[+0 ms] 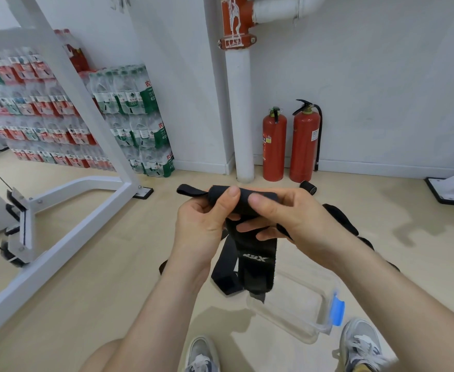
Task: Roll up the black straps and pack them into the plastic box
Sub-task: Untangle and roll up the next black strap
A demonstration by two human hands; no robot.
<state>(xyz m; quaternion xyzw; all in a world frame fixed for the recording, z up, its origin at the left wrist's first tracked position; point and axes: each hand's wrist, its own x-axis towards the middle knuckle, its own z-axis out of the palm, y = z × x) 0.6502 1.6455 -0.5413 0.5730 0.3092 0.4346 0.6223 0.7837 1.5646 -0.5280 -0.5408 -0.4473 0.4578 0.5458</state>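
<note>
The left hand (203,221) and right hand (290,213) each pinch the soft, partly rolled strap (256,253). The clear, rounded box (287,299) lies below on open floor (113,264).

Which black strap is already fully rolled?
The small roll on the floor by the taller fire extinguisher. The strap gripped by the left hand and right hand hangs half unrolled; others lie loose.

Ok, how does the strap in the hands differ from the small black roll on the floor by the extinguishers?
The held strap is only partly rolled, its logo tail hanging loose; the floor roll is a tight, compact cylinder. The held strap is pinched between the left hand and right hand; the floor roll lies untouched near the fire extinguisher. Both are black, and neither is in the plastic box.
</note>
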